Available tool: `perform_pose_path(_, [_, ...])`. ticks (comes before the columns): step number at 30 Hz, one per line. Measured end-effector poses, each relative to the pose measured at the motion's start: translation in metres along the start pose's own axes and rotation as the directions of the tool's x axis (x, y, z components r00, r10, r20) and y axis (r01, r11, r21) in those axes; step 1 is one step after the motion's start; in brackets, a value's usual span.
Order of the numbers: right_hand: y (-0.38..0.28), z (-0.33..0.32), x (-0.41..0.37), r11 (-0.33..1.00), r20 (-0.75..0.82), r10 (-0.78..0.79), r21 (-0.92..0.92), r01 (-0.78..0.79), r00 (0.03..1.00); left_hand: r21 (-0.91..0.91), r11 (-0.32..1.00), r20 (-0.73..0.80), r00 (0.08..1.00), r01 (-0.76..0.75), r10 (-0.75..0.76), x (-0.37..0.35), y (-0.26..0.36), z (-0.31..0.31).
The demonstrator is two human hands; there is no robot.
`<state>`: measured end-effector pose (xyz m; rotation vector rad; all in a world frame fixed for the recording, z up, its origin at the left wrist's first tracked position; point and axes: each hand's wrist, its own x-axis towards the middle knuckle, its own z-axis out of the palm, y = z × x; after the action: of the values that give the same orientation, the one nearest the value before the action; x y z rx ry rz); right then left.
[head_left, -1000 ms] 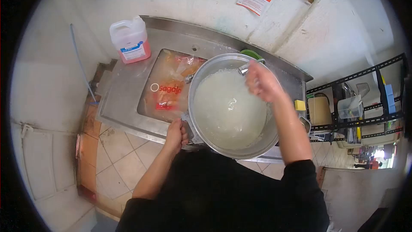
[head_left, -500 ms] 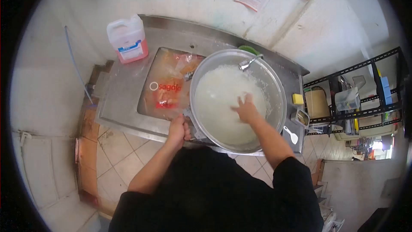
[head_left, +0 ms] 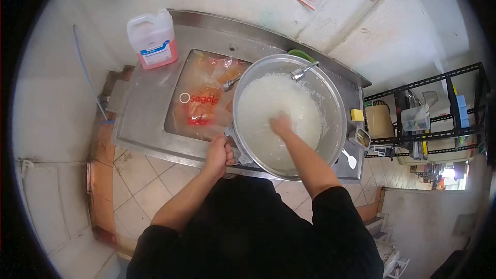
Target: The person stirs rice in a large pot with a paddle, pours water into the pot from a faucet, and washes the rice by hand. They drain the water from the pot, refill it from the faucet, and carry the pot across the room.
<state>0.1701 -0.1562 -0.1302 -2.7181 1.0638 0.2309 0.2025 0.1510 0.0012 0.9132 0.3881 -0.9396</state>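
A large round metal pot (head_left: 338,119) holds white rice (head_left: 281,90) in cloudy water. My left hand (head_left: 220,154) is closed around the pot's handle (head_left: 230,132) on its near left side. Inside the pot, my right hand (head_left: 282,124) dips into the cloudy water near the middle. Its fingers are under the surface and blurred, so their shape is hidden. Over the far rim reaches a metal faucet (head_left: 298,74), its spout above the rice.
Left of the pot, a sink basin (head_left: 173,106) holds water and plastic packages with red print (head_left: 199,108). A jug of pink liquid (head_left: 154,46) stands behind it. At right lie a yellow sponge (head_left: 357,115), a small metal container (head_left: 360,137) and a white spoon (head_left: 351,160). Black shelving (head_left: 429,137) stands beyond.
My right hand has moved left and down into the water; its spread fingers were visible before. My left hand stays on the handle. The view has shifted slightly.
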Motion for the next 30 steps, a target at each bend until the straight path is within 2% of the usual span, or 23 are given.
perform_pose_path(2, [-0.04, -0.012, -0.021, 0.95, 0.218, -0.303, -0.004, 0.311, 0.928, -0.016, 1.0, 0.025, 1.0, 0.006, -0.006, 0.002, -0.001, -0.004])
perform_pose_path(3, [-0.046, -0.026, -0.029, 0.951, 0.224, -0.3, -0.002, 0.309, 0.927, -0.028, 1.0, 0.055, 0.999, 0.003, -0.001, 0.002, -0.002, -0.006])
perform_pose_path(5, [-0.058, -0.063, -0.037, 0.866, 0.388, -0.497, 0.166, 0.471, 0.777, -0.027, 1.0, 0.067, 0.998, -0.003, 0.005, 0.002, -0.002, -0.008])
perform_pose_path(6, [-0.057, -0.083, -0.038, 0.883, 0.414, -0.402, 0.41, 0.227, 0.817, -0.027, 1.0, 0.079, 0.997, -0.009, 0.011, 0.002, -0.003, -0.008])
perform_pose_path(7, [-0.051, -0.105, -0.038, 0.794, 0.467, -0.31, 0.606, -0.045, 0.828, -0.027, 1.0, 0.075, 0.997, -0.012, 0.014, 0.001, -0.003, -0.007])
perform_pose_path(9, [-0.042, -0.156, -0.03, 0.849, 0.212, -0.338, 0.489, 0.2, 0.917, -0.035, 0.999, 0.056, 0.998, -0.001, 0.003, -0.003, -0.002, -0.004])
perform_pose_path(10, [-0.05, -0.198, -0.041, 0.873, 0.133, -0.262, 0.455, 0.176, 0.956, -0.036, 0.999, 0.048, 0.999, -0.006, 0.008, -0.006, -0.001, -0.001])
perform_pose_path(11, [-0.041, -0.215, -0.037, 0.913, -0.168, -0.307, 0.227, 0.34, 0.937, -0.019, 1.0, 0.023, 1.0, -0.014, 0.015, -0.009, 0.001, 0.002])
perform_pose_path(12, [-0.042, -0.247, -0.045, 0.886, -0.321, -0.293, 0.263, 0.382, 0.901, -0.001, 1.0, -0.004, 1.0, -0.025, 0.025, -0.011, 0.001, 0.005])
perform_pose_path(13, [-0.05, -0.29, -0.064, 0.908, -0.307, -0.24, 0.265, 0.325, 0.921, -0.002, 0.999, -0.017, 0.999, -0.032, 0.032, -0.011, 0.0, 0.006])
perform_pose_path(15, [-0.027, -0.337, -0.073, 0.819, -0.269, -0.216, 0.474, 0.324, 0.939, 0.008, 0.997, 0.012, 0.997, -0.072, 0.072, -0.012, -0.001, 0.004])
perform_pose_path(17, [0.007, -0.37, -0.084, 0.456, -0.192, -0.287, 0.835, 0.31, 0.939, 0.066, 0.993, -0.024, 0.994, -0.101, 0.103, -0.019, 0.002, 0.011])
perform_pose_path(18, [0.016, -0.367, -0.075, 0.446, -0.193, -0.287, 0.84, 0.309, 0.938, 0.118, 0.985, -0.047, 0.991, -0.122, 0.129, -0.021, 0.003, 0.016])
perform_pose_path(22, [0.045, -0.298, -0.007, 0.783, 0.042, -0.403, 0.533, 0.321, 0.914, 0.225, 0.964, -0.148, 0.973, -0.141, 0.177, -0.023, 0.0, 0.012])
perform_pose_path(23, [0.058, -0.258, -0.01, 0.859, -0.005, -0.511, -0.009, 0.511, 0.859, 0.264, 0.952, -0.15, 0.969, -0.153, 0.197, -0.024, -0.003, 0.013])
perform_pose_path(24, [0.056, -0.266, -0.011, 0.661, -0.005, -0.745, -0.147, 0.736, 0.667, 0.302, 0.942, -0.22, 0.951, -0.146, 0.218, -0.031, -0.001, 0.025])
perform_pose_path(25, [0.052, -0.27, 0.0, 0.544, -0.039, -0.838, 0.001, 0.839, 0.544, 0.312, 0.94, -0.217, 0.953, -0.138, 0.212, -0.021, -0.006, 0.003])
perform_pose_path(26, [0.045, -0.276, 0.019, 0.427, -0.121, -0.875, 0.265, 0.864, 0.47, 0.323, 0.937, -0.267, 0.938, -0.129, 0.222, -0.026, -0.006, 0.012])
perform_pose_path(27, [0.028, -0.301, 0.022, 0.435, -0.146, -0.851, 0.343, 0.833, 0.504, 0.322, 0.929, -0.112, 0.967, -0.182, 0.228, -0.021, -0.006, -0.014])
perform_pose_path(28, [0.005, -0.312, 0.044, 0.424, -0.12, -0.891, 0.126, 0.897, 0.438, 0.339, 0.925, -0.174, 0.955, -0.171, 0.241, -0.015, -0.005, -0.021])
perform_pose_path(29, [-0.018, -0.349, 0.047, 0.406, 0.136, -0.898, -0.111, 0.907, 0.419, 0.347, 0.921, -0.231, 0.935, -0.177, 0.267, -0.011, -0.007, -0.023])
perform_pose_path(30, [-0.037, -0.348, 0.071, 0.453, 0.044, -0.89, -0.03, 0.891, 0.454, 0.363, 0.924, -0.306, 0.922, -0.119, 0.239, -0.02, -0.004, 0.002])
